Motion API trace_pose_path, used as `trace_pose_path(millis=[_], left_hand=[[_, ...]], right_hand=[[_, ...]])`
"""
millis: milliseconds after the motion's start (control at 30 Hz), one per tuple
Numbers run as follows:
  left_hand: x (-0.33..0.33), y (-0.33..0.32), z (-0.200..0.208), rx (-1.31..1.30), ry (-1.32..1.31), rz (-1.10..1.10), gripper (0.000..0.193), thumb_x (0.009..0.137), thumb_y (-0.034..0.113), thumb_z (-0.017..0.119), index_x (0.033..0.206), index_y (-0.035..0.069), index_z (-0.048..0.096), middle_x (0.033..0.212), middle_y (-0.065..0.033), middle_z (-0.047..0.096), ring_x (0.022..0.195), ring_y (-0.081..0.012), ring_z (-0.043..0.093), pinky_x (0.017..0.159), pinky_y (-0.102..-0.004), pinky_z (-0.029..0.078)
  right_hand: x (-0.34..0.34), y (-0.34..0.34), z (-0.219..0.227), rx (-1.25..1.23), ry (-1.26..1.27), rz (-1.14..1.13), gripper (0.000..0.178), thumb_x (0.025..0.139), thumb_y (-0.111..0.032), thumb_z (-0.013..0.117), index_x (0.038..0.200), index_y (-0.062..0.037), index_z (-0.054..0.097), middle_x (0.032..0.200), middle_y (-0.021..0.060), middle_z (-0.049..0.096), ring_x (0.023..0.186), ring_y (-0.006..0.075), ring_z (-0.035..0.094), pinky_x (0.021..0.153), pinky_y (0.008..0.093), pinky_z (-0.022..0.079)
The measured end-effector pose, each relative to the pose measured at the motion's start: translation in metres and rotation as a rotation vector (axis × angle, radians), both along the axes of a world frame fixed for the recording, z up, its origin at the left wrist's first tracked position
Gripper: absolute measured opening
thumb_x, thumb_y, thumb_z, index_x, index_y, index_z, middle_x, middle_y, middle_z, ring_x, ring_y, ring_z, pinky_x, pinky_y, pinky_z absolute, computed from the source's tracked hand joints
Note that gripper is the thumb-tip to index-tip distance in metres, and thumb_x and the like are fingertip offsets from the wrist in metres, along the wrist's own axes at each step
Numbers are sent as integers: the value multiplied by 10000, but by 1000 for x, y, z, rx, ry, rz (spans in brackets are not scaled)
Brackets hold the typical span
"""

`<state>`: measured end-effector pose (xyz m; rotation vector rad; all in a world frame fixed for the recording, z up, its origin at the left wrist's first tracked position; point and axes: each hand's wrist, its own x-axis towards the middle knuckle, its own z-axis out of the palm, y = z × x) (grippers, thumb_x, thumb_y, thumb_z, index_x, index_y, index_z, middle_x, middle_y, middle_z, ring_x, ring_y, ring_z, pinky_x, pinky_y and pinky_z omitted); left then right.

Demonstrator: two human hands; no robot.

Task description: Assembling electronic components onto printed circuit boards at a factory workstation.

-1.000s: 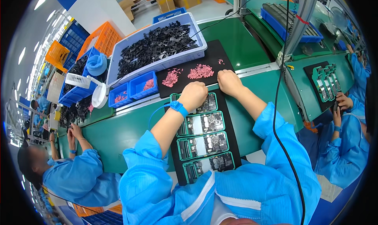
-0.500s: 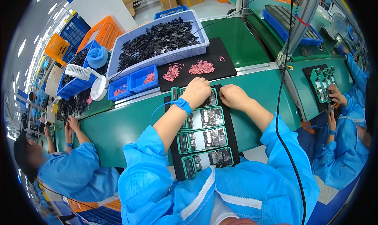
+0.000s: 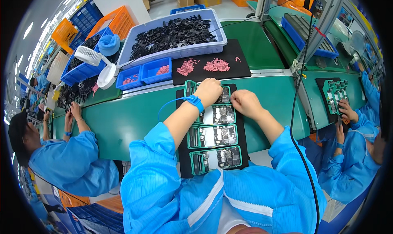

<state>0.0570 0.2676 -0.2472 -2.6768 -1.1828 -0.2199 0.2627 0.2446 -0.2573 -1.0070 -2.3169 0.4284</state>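
Observation:
My left hand (image 3: 208, 91) lies over the farthest of several green-framed units, its fingers bent and pressed together; a blue band circles the wrist. That far unit (image 3: 224, 96) is partly covered by it, with a circuit board showing on the right. Against the unit's right edge rests my right hand (image 3: 247, 102), fingers curled in. What either set of fingertips holds, if anything, is too small or hidden. Nearer units, such as this middle one (image 3: 225, 136) and the nearest one (image 3: 229, 156), show dark boards and pale strips. All lie in a column on a black mat (image 3: 184, 156).
Behind the green bench (image 3: 143, 119), pink bits (image 3: 216, 65) lie heaped on a dark mat (image 3: 235, 49). Small blue bins (image 3: 156, 71) and a large tub (image 3: 123, 57) of black parts stand left of it. A black cable (image 3: 291, 111) hangs at right. Co-workers sit both sides.
The whole view has shifted slightly, so the bench appears farther right. Both hands stay at the farthest unit, with only small finger movements.

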Motion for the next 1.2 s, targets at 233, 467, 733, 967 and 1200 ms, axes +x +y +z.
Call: trace_pose_path(millis=[233, 467, 733, 967, 1200], left_hand=[[-14, -7, 11, -62, -241, 51, 129, 749, 138, 621, 811, 107, 730, 774, -91, 604, 821, -269, 601, 735, -394, 475], [-65, -40, 31, 157, -847, 185, 48, 739, 69, 666, 754, 35, 697, 752, -112, 623, 719, -298, 617, 653, -392, 499], [-128, -81, -42, -43, -1064, 677, 83, 795, 97, 665, 840, 43, 709, 798, -103, 654, 693, -211, 642, 627, -310, 501], [-130, -90, -54, -44, -1134, 608, 97, 804, 59, 660, 884, 45, 714, 767, -66, 613, 634, -146, 587, 601, -265, 476], [-129, -94, -59, -62, -1156, 619, 94, 811, 60, 658, 884, 39, 713, 765, -61, 608, 637, -139, 580, 606, -260, 473]], right_hand=[[-14, -14, -7, 84, -41, 102, 37, 735, -98, 628, 750, -70, 609, 725, 108, 618, 728, 304, 616, 651, 404, 496], [-17, -14, 1, 196, -163, 146, 23, 724, -84, 611, 737, -66, 612, 708, 97, 617, 733, 294, 619, 650, 406, 499], [-6, -21, 4, 336, -216, 183, 111, 707, -98, 635, 800, -81, 694, 611, 57, 569, 636, 255, 594, 585, 388, 494], [7, -4, -5, 47, 82, -196, 194, 799, -131, 609, 957, -44, 680, 878, 128, 656, 868, 303, 622, 743, 387, 505], [-5, 28, -24, -542, 46, -506, 334, 849, -228, 634, 1014, 63, 633, 921, 151, 684, 848, 222, 652, 763, 336, 504]])
